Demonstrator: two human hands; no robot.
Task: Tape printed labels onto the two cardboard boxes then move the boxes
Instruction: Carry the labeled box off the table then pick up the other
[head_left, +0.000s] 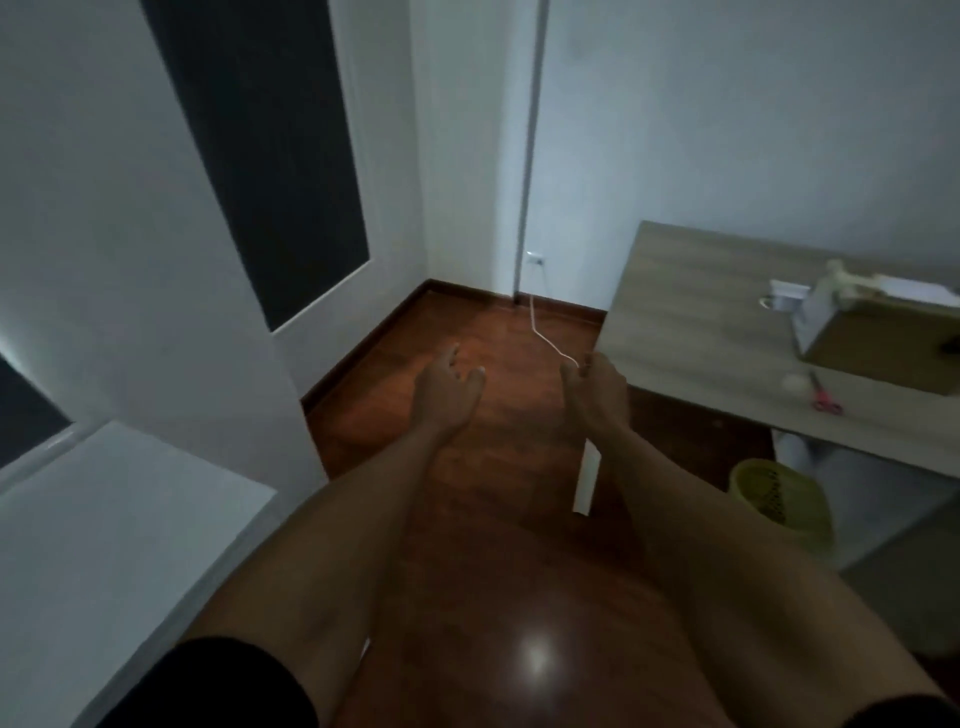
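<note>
A cardboard box (883, 348) lies on the wooden table (691, 332) at the right edge of the head view, with white paper (815, 312) against its left side. My left hand (447, 395) is stretched out over the floor, fingers relaxed and empty. My right hand (597, 384) hangs just off the table's near-left corner with curled fingers. It seems to pinch the end of a thin white cable (545, 332). A second box is not in view.
Red-handled scissors (826, 397) and a small white roll (794, 383) lie on the table before the box. The cable runs from a wall socket (535, 258). A yellow bin (779, 499) stands under the table. A white surface (104, 530) is at the left.
</note>
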